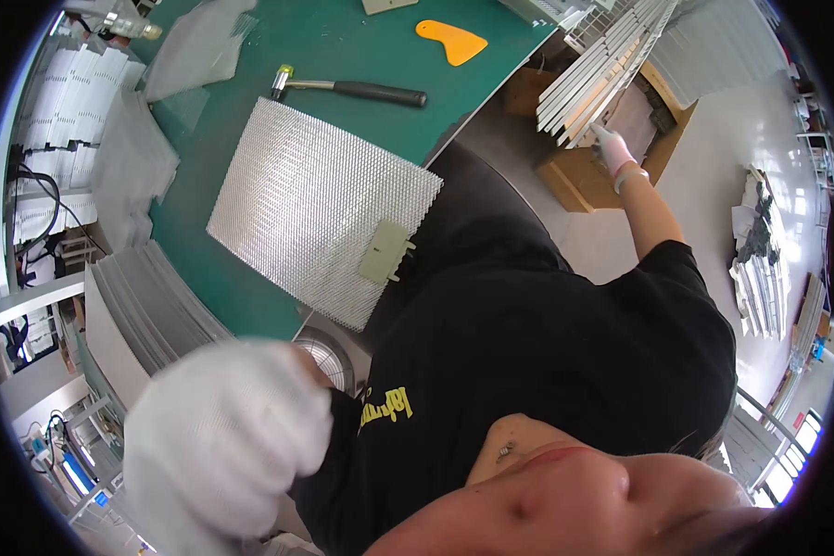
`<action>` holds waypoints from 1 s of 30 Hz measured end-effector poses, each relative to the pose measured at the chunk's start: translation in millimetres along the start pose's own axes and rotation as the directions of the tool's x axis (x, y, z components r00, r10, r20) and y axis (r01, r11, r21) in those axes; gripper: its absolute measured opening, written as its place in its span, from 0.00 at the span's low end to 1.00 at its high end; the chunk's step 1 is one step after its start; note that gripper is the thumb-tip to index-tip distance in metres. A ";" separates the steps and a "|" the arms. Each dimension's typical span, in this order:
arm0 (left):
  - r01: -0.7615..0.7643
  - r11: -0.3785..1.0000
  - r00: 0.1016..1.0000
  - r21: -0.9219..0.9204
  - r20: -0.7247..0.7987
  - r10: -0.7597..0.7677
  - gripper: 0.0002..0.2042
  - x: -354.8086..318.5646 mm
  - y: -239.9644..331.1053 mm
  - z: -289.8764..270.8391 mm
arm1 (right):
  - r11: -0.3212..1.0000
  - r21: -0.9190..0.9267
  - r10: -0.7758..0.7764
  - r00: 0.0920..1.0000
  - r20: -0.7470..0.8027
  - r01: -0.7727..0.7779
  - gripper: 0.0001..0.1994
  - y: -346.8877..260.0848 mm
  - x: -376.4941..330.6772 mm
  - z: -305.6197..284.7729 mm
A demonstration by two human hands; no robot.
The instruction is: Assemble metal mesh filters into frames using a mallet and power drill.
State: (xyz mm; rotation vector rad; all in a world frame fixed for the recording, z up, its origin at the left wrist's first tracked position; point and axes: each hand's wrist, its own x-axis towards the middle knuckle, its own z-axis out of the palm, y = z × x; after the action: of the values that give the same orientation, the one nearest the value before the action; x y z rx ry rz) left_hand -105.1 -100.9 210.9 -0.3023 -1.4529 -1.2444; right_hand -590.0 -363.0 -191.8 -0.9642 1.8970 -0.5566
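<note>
My right hand [612, 150], in a white glove, reaches out to the right with its fingers closed at the near end of a stack of long pale strips [605, 69]. The strips lie slanted over an open cardboard box [565, 183]. Close in at the lower left is my left hand [227, 435], also gloved in white; it is smeared by motion, so its fingers cannot be made out. On the green table [185, 232] in front of me lies a silvery mesh panel [315, 204] with a toothed edge. A pale grey-green plate with small tabs [385, 252] rests on its near right corner.
A hammer with a black handle [380, 93] lies beyond the panel, and an orange scraper [452, 43] farther right. Clear plastic sheets [195, 51] cover the table's left side. Flat grey panels [157, 296] stand stacked at the left. More strips [758, 259] sit on the floor at right.
</note>
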 end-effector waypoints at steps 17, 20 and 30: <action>0.366 -0.492 0.858 0.790 -0.492 -0.151 0.20 -129.8 -70.0 67.3 | 0.762 0.575 -0.132 0.797 0.589 -0.299 0.10 -101.8 -126.4 43.5; 0.541 -0.597 0.535 0.592 -0.790 -0.299 0.26 -173.4 -102.5 38.6 | 0.686 0.703 -0.404 0.705 0.583 -0.188 0.10 -101.1 -140.4 61.6; 0.773 0.147 0.628 0.618 -0.777 -0.036 0.25 -176.4 -121.4 42.7 | 0.880 0.465 -0.475 0.166 0.864 0.099 0.23 -136.1 -316.9 145.5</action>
State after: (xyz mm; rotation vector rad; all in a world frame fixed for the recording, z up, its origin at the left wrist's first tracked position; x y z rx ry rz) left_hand -164.0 -38.3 10.2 1.4259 -1.4316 -0.5082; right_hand -319.4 -187.5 -1.9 -1.0809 0.3944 -0.2806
